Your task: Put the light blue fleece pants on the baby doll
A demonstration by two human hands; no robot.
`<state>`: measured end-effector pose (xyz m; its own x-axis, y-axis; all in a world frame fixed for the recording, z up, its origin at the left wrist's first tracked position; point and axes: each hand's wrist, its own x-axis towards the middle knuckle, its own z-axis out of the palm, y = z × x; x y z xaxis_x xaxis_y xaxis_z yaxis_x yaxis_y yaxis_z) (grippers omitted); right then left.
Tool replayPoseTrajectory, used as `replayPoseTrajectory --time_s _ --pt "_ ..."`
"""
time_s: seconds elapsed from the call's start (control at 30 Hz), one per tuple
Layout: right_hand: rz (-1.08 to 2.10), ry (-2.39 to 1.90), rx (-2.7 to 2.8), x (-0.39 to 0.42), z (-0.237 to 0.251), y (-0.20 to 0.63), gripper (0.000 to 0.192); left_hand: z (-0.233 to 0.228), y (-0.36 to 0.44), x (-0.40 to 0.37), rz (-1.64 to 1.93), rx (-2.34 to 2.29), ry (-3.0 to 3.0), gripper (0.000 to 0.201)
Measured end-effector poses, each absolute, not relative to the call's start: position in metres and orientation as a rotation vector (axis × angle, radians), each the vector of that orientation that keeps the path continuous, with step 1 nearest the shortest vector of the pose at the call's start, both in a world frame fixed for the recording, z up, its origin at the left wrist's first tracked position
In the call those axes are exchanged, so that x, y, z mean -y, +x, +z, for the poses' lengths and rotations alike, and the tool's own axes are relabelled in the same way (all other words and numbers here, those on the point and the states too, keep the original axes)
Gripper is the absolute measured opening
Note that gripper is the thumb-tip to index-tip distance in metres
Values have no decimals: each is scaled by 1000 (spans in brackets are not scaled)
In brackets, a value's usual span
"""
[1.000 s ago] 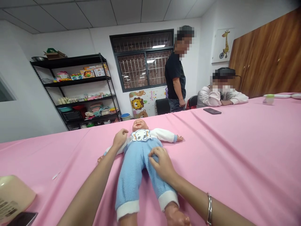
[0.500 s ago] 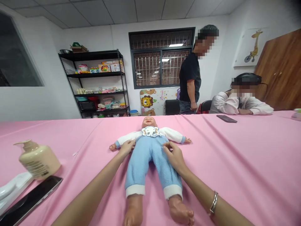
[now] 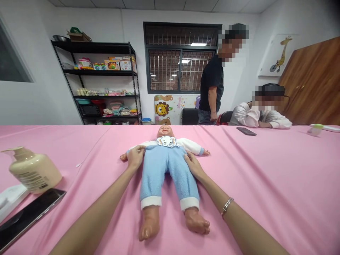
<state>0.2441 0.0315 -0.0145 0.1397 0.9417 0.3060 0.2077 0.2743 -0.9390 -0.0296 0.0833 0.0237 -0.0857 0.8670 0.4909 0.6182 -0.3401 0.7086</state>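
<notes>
A baby doll (image 3: 167, 163) lies on its back on the pink tablecloth (image 3: 265, 170), feet toward me. It wears light blue fleece trousers, a white top and an elephant bib. My left hand (image 3: 136, 157) grips the trousers' waist at the doll's right side. My right hand (image 3: 193, 165), with a bracelet on its wrist, rests against the waist at the doll's other side, fingers curled on the fabric. The doll's bare feet point at me.
A beige pump bottle (image 3: 33, 171), a black phone (image 3: 26, 216) and a white object lie at the left. Another phone (image 3: 246, 131) lies far right. One person stands and another sits behind the table. A black shelf (image 3: 103, 85) stands at the back wall.
Both hands have moved outward to the two sides of the doll's waist; the right hand left the belly. The camera view has levelled and shifted, bringing the bottle and phone into sight.
</notes>
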Motion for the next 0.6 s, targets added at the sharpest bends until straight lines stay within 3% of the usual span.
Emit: replayPoseTrajectory --time_s 0.13,0.3,0.43,0.6 --pt "713 -1207 1302 -36 -15 249 49 24 -24 -74 1157 -1873 2228 21" --pt "779 -1311 1239 -54 -5 257 44 18 -24 -69 1187 -1897 2171 26" --pt "786 -1276 1367 -72 8 263 21 16 -26 -69 1166 -1847 2140 27" --pt "646 -1332 1275 -86 9 270 18 17 -25 -65 1213 -1775 2149 32"
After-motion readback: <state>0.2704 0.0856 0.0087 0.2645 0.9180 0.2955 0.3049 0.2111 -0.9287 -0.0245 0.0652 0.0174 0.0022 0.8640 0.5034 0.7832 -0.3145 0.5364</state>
